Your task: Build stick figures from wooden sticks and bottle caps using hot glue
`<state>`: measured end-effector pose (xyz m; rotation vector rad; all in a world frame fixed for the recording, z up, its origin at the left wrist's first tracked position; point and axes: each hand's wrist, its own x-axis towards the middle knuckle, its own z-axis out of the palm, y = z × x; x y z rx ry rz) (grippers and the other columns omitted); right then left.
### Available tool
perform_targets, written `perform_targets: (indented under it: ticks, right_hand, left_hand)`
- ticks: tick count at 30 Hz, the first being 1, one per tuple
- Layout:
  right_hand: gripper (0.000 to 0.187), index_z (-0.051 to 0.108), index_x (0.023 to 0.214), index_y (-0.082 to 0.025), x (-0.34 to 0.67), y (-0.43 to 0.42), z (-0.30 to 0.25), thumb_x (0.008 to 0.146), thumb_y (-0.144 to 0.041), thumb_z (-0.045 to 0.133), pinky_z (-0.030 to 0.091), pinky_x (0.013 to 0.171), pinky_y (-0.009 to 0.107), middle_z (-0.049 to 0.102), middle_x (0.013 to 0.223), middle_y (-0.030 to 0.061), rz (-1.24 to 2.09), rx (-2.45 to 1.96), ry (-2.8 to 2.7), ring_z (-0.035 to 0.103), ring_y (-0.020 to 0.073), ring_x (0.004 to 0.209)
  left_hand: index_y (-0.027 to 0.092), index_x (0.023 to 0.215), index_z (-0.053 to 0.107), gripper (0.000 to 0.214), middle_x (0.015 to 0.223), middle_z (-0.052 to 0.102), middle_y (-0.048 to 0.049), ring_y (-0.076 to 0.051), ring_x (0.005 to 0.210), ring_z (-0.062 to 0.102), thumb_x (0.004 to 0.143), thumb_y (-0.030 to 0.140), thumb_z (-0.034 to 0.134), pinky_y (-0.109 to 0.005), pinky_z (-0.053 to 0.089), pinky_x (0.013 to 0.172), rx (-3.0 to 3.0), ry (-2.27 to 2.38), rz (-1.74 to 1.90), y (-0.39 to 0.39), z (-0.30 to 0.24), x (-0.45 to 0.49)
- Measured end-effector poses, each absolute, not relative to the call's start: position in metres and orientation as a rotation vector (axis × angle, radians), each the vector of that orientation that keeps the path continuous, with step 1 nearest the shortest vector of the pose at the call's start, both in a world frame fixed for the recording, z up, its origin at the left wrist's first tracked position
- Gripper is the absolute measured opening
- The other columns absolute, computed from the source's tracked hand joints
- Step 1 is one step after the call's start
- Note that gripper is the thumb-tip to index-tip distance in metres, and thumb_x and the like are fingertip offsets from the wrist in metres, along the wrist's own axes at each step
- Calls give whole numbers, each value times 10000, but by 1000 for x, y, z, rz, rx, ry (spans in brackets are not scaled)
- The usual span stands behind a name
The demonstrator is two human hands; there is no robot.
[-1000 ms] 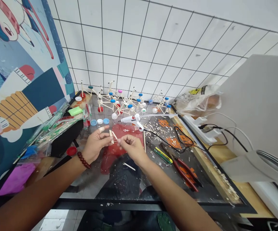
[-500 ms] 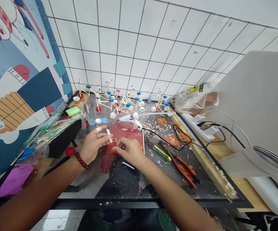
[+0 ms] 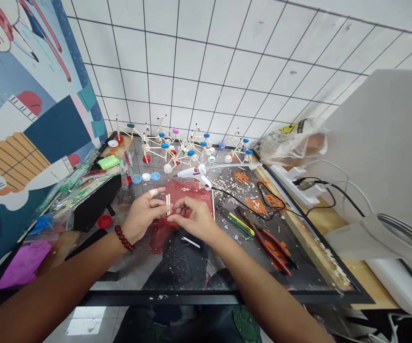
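Note:
My left hand (image 3: 142, 214) pinches short wooden sticks (image 3: 168, 201) upright between thumb and fingers; a plaster wraps its forefinger and a bead bracelet sits on the wrist. My right hand (image 3: 193, 218) meets it from the right, fingertips closed on the same sticks. Both hands hover over a red sheet (image 3: 182, 200) on the glass table (image 3: 177, 271). A white glue gun (image 3: 195, 175) lies just beyond them. One loose stick (image 3: 190, 242) rests under my right wrist.
Several stick-and-bottle-cap models (image 3: 177, 147) stand at the back by the tiled wall. Red-handled pliers (image 3: 273, 250) and a yellow-green cutter (image 3: 239, 225) lie to the right among wood chips. Loose caps (image 3: 145, 177), plastic packets (image 3: 73, 186), a power strip (image 3: 298, 186) and a plastic bag (image 3: 291, 143) ring the area.
My right hand has closed in on the left, bringing its stick piece against the sticks held there. The view shifted slightly.

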<state>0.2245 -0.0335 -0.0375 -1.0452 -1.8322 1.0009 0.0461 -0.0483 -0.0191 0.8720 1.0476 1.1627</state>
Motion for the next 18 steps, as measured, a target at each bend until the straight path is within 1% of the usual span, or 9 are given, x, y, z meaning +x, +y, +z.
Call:
perform_targets:
  ticks: [2,4,6,8,11,15,18]
  right_hand:
    - [329,672,928,-201,223,-30,-36,741,-454,767,442,601,243,647,711,-22,1169,-1006,-1658,570,120,612]
    - [357,692,964,-203,223,-28,-35,763,-495,728,465,629,256,667,733,-14,1240,-1001,-1547,589,127,638]
    - [341,725,934,-212,222,-26,-34,773,-512,713,494,692,279,705,780,2,1255,-987,-1526,624,144,703]
    - [309,753,864,-217,222,-27,-33,768,-510,724,510,726,297,725,795,10,1251,-969,-1562,643,159,741]
    - [280,771,793,-220,222,-27,-35,762,-497,741,515,716,303,718,751,14,1226,-963,-1602,646,166,726]
    - [233,780,779,-233,222,-27,-38,755,-463,756,511,726,307,716,746,14,1221,-955,-1577,647,165,732]
    - [206,775,778,-225,222,-27,-39,756,-429,757,492,693,295,708,744,12,1235,-954,-1576,625,150,695]
  left_hand:
    - [124,1285,540,844,711,738,-20,-141,610,657,542,266,915,-237,496,617,898,1060,1144,-49,-16,45]
    - [113,1326,507,883,677,726,-9,-126,578,627,552,252,909,-222,471,588,947,1064,1112,-50,-15,45]
    - [102,1366,471,927,652,719,-5,-132,577,620,557,235,903,-227,465,582,978,1055,1065,-51,-15,46]
    - [97,1380,461,944,650,724,-13,-145,592,629,553,220,899,-241,475,595,979,1040,1008,-52,-16,47]
    - [98,1366,483,914,659,733,-22,-154,610,643,559,217,893,-260,492,624,972,1025,963,-54,-18,49]
    - [90,1364,484,878,658,730,-24,-160,620,645,598,257,878,-259,486,618,1014,1027,985,-54,-21,51]
    - [80,1362,474,875,647,718,-8,-147,588,625,603,259,872,-267,493,622,1030,1021,997,-55,-22,52]
